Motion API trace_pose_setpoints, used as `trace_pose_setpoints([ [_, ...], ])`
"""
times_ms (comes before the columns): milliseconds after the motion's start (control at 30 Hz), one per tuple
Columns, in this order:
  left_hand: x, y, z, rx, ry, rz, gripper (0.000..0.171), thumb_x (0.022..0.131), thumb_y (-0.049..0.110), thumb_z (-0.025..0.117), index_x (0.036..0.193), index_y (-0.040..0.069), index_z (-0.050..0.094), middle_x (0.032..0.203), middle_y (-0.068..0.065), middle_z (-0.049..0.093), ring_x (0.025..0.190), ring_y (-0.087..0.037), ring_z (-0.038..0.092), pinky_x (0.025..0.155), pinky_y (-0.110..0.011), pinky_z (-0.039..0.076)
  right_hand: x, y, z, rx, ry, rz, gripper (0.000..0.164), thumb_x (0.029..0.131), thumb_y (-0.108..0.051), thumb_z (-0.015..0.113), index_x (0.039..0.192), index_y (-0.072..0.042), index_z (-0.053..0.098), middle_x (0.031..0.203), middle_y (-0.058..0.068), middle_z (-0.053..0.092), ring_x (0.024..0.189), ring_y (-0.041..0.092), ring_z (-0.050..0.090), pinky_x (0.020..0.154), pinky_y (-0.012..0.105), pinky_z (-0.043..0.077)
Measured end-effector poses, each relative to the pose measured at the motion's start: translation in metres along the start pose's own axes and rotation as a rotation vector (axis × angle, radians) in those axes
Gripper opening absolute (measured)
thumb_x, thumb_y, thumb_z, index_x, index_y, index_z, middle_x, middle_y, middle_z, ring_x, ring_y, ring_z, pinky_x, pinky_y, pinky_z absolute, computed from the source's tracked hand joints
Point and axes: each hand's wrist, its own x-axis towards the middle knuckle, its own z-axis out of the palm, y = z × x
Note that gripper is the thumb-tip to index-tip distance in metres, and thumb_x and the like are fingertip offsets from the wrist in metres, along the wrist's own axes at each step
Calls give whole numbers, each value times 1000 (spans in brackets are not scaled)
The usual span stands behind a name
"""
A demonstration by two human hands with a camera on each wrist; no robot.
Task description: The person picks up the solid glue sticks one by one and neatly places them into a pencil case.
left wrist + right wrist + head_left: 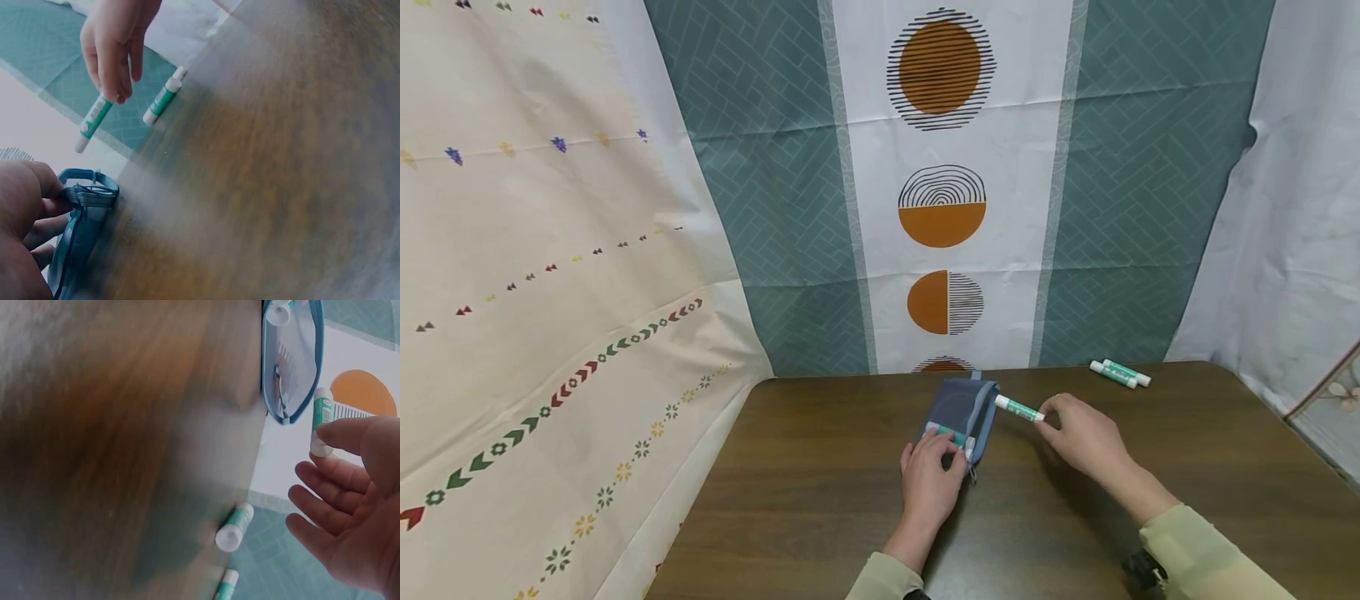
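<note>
A blue-grey zippered mesh pouch (953, 402) lies near the back of the table, its mouth facing right. My left hand (928, 483) grips the near end of the pouch, thumb and fingers at its edge. Inside, a green-and-white glue stick (279, 312) shows through the gaping mouth. Between thumb and fingertips, my right hand (1086, 437) pinches another glue stick (1021, 409) by one end. Its white far end points at the pouch opening, just right of the pouch rim. The remaining fingers of that hand are loosely bent in the right wrist view.
Two more glue sticks (1114, 374) lie side by side at the back right of the brown wooden table (790, 483). Behind the table hangs a green and white patterned cloth (955, 125). A cream embroidered cloth (550, 292) drapes along the left side.
</note>
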Motion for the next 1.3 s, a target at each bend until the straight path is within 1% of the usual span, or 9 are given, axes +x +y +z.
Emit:
trace_pose_setpoints([
  [67, 0, 0, 0, -3, -3, -3, 12, 98, 16, 77, 86, 16, 79, 129, -1, 80, 140, -29, 65, 120, -75, 31, 0, -2, 3, -3, -5, -6, 18, 97, -19, 82, 105, -5, 75, 116, 20, 74, 85, 29, 66, 67, 48, 56],
  [100, 1, 0, 0, -3, -3, -5, 12, 98, 16, 77, 86, 17, 79, 129, -1, 80, 140, -30, 65, 120, -75, 31, 1, -3, 4, -3, -7, -9, 17, 97, -19, 82, 105, -5, 75, 115, 20, 74, 85, 30, 67, 67, 49, 56],
  [233, 1, 0, 0, -4, -5, -15, 12, 98, 16, 78, 86, 17, 79, 129, -1, 80, 140, -30, 65, 120, -75, 30, 3, -6, 8, -5, -17, -4, 17, 97, -19, 83, 105, -7, 75, 106, 14, 76, 84, 29, 68, 66, 49, 57],
  [300, 1, 1, 0, -5, -2, -13, 12, 98, 16, 78, 86, 16, 80, 128, -2, 80, 139, -30, 65, 120, -75, 30, 4, -8, 10, -2, -26, 0, 16, 96, -19, 83, 104, -7, 75, 97, 8, 73, 76, 23, 61, 66, 49, 56],
  [467, 1, 2, 0, -1, 4, -6, 11, 97, 15, 78, 86, 16, 80, 129, -1, 80, 139, -30, 65, 120, -75, 31, 8, -14, 17, -10, -41, -14, 15, 97, -19, 82, 104, -7, 75, 104, 8, 73, 82, 22, 67, 69, 50, 58],
  [567, 1, 3, 0, 1, 3, -6, 11, 98, 16, 78, 86, 16, 80, 129, 0, 80, 140, -29, 65, 120, -74, 31, 9, -18, 23, -14, -51, -20, 16, 98, -20, 82, 104, -7, 76, 106, 8, 73, 83, 21, 69, 70, 48, 58],
  [800, 0, 3, -1, 2, -11, -23, 13, 99, 16, 77, 86, 17, 80, 129, 1, 80, 140, -28, 64, 121, -74, 30, 15, -28, 34, -19, -71, -26, 16, 97, -21, 84, 101, -7, 76, 98, 4, 71, 79, 17, 67, 68, 44, 57],
  [1100, 0, 2, 0, 16, -8, -12, 11, 98, 16, 78, 87, 17, 81, 129, 0, 80, 140, -28, 65, 120, -75, 31, 25, -37, 43, -33, -105, -8, 17, 97, -22, 84, 101, -7, 77, 96, 3, 69, 76, 16, 60, 67, 42, 55],
  [1300, 0, 3, -2, 8, -21, -25, 12, 99, 16, 78, 87, 17, 80, 130, 0, 80, 141, -29, 64, 120, -75, 30, 30, -43, 48, -34, -125, -16, 17, 97, -22, 84, 101, -7, 78, 96, 4, 70, 76, 17, 62, 71, 44, 58],
])
